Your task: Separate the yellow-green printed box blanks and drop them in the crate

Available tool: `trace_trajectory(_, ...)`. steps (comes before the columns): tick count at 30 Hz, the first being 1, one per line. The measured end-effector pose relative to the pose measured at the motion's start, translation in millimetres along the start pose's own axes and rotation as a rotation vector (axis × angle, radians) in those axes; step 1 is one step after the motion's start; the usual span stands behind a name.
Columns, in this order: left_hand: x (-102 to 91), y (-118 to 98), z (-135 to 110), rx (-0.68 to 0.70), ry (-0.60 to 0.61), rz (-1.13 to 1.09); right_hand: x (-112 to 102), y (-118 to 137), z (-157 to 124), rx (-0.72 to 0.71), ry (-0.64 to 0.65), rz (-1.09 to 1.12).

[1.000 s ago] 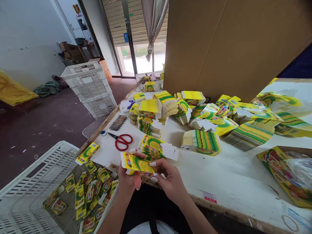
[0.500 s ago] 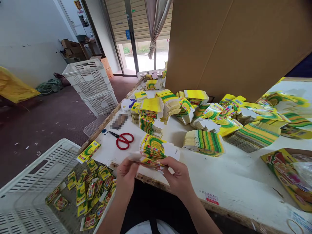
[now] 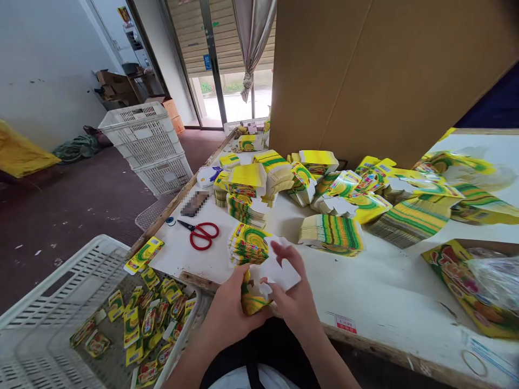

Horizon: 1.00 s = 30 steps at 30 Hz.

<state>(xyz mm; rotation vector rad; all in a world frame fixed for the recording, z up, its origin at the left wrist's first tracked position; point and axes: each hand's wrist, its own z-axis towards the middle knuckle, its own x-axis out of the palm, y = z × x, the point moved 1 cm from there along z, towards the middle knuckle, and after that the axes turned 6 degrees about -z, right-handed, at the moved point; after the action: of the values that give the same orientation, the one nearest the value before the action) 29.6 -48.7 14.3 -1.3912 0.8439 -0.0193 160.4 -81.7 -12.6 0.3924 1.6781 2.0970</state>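
My left hand (image 3: 227,307) is wrapped round a small yellow and green carton (image 3: 252,303) at the table's front edge. The carton's open end faces up, with white inner flaps showing. My right hand (image 3: 299,300) grips a white flap side of the same carton, thumb at the opening and fingers partly hidden behind the card. Just beyond my hands lies a fanned stack of flat yellow cartons (image 3: 248,243). Red-handled scissors (image 3: 204,236) rest to the left of that stack.
A white crate (image 3: 101,259) at lower left holds several filled-looking cartons. More carton stacks (image 3: 332,233) cover the white table (image 3: 389,292). A printed box (image 3: 450,286) with clear plastic stands at right. A large cardboard sheet (image 3: 344,75) rises behind; stacked crates (image 3: 146,146) stand on the floor.
My hands have come closer together and lower. The carton, earlier held flat between both hands, is now opened up and upright in my left hand. The view has shifted slightly.
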Motion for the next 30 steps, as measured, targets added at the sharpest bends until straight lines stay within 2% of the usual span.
trace_trajectory(3,5.2,3.9,-2.4,0.137,-0.057,0.096,5.9,-9.9,0.5,0.35,0.193,0.296)
trace_trajectory(5,4.5,6.2,-1.2,0.224,-0.097,0.14,7.3,-10.8,2.1,0.43,0.306,0.355)
trace_trajectory(8,2.7,9.5,3.4,0.268,-0.094,0.148,6.1,-8.2,2.8,0.318,0.351,0.224)
trace_trajectory(11,4.7,14.8,8.4,0.174,-0.065,0.071,5.9,-3.6,-3.3,0.096,0.391,-0.027)
trace_trajectory(14,8.5,20.4,11.6,0.24,-0.2,-0.017,7.2,-1.4,-10.3,-0.165,0.473,-0.215)
trace_trajectory(16,8.6,23.3,12.4,0.323,-0.318,-0.028,6.5,-3.1,-10.2,-0.273,0.435,-0.28)
trace_trajectory(17,7.3,24.6,12.5,0.324,-0.346,-0.013,5.4,-4.6,-8.6,-0.296,0.395,-0.299)
trace_trajectory(19,1.8,27.1,11.5,0.246,-0.33,0.049,2.8,-7.1,-3.7,-0.334,0.365,-0.319)
trace_trajectory(23,-13.3,29.7,5.3,0.101,-0.217,0.185,-3.3,-6.3,5.0,-0.379,0.548,-0.384)
trace_trajectory(28,-18.4,27.6,-0.5,0.031,-0.108,0.196,-18.4,4.7,13.9,-0.281,0.698,-0.468)
trace_trajectory(30,-17.2,25.2,0.3,0.041,-0.068,0.209,-20.3,8.0,15.2,-0.245,0.712,-0.453)
